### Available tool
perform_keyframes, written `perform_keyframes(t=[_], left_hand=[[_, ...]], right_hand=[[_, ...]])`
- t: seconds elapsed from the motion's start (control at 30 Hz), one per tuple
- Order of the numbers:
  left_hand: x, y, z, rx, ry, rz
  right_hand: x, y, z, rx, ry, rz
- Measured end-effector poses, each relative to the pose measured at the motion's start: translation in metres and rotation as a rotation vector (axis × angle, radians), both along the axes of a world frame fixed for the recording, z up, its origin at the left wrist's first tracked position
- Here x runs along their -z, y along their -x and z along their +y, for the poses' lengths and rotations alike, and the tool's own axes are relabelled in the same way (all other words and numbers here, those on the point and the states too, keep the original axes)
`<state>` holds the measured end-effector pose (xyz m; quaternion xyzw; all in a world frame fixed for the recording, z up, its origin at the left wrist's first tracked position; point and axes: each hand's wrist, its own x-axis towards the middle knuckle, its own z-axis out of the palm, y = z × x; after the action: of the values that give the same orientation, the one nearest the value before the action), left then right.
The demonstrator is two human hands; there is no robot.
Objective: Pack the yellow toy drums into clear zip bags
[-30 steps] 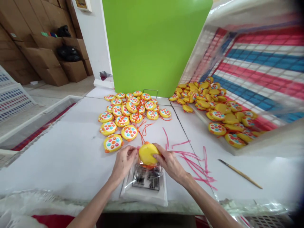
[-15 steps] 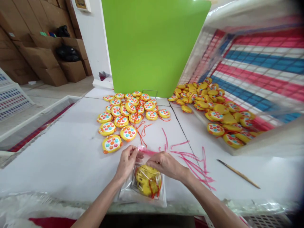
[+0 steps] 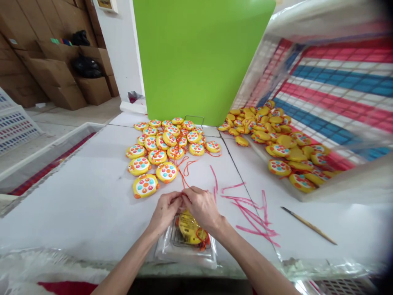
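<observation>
A yellow round toy (image 3: 189, 230) with an orange cord lies inside a clear plastic bag (image 3: 184, 250) near the table's front edge. My left hand (image 3: 165, 213) and my right hand (image 3: 202, 208) meet at the bag's top edge, fingers pinched together on it. A heap of yellow toys (image 3: 162, 141) with coloured dots lies on the white table (image 3: 76, 196) just beyond my hands. Loose pink strips (image 3: 248, 205) lie to the right of my right hand.
A tilted plastic crate (image 3: 322, 94) at the right spills more yellow toys (image 3: 282, 139). A thin wooden stick (image 3: 308, 225) lies at the front right. A green board (image 3: 199, 57) stands behind the table. Cardboard boxes (image 3: 55, 69) stand at the far left.
The toy went from my hands into the bag. My hands then came together at the bag's top, the right hand moving left.
</observation>
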<state>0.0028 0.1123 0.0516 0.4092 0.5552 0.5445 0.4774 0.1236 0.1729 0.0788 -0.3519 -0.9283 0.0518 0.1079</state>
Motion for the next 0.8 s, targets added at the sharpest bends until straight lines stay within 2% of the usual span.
perform_keyframes(t=[0.13,0.23,0.33,0.4,0.5,0.57,0.7,0.8], left_hand=[[-0.005,-0.003,-0.003,-0.06,-0.07,0.308],[-0.006,-0.005,-0.007,-0.079,-0.11,0.46],[-0.003,-0.006,-0.01,-0.08,-0.108,0.478],[0.001,-0.004,-0.011,-0.091,-0.082,0.387],[0.006,0.002,-0.013,-0.115,-0.018,0.171],[0.007,0.006,-0.014,-0.133,0.018,0.112],[0.009,0.011,-0.014,-0.144,0.051,0.046],[0.013,0.011,-0.012,-0.143,0.038,-0.025]], right_hand=[[-0.003,0.005,0.0,-0.013,-0.038,-0.041],[-0.004,0.006,0.001,-0.021,-0.037,-0.009],[-0.002,0.001,0.004,0.021,0.031,0.128],[0.0,-0.012,0.011,0.085,0.084,0.243],[0.008,-0.053,0.03,0.245,0.14,0.343],[0.015,-0.091,0.046,0.407,0.122,0.315],[0.025,-0.171,0.066,0.707,0.069,0.026],[0.024,-0.207,0.062,0.738,0.003,-0.238]])
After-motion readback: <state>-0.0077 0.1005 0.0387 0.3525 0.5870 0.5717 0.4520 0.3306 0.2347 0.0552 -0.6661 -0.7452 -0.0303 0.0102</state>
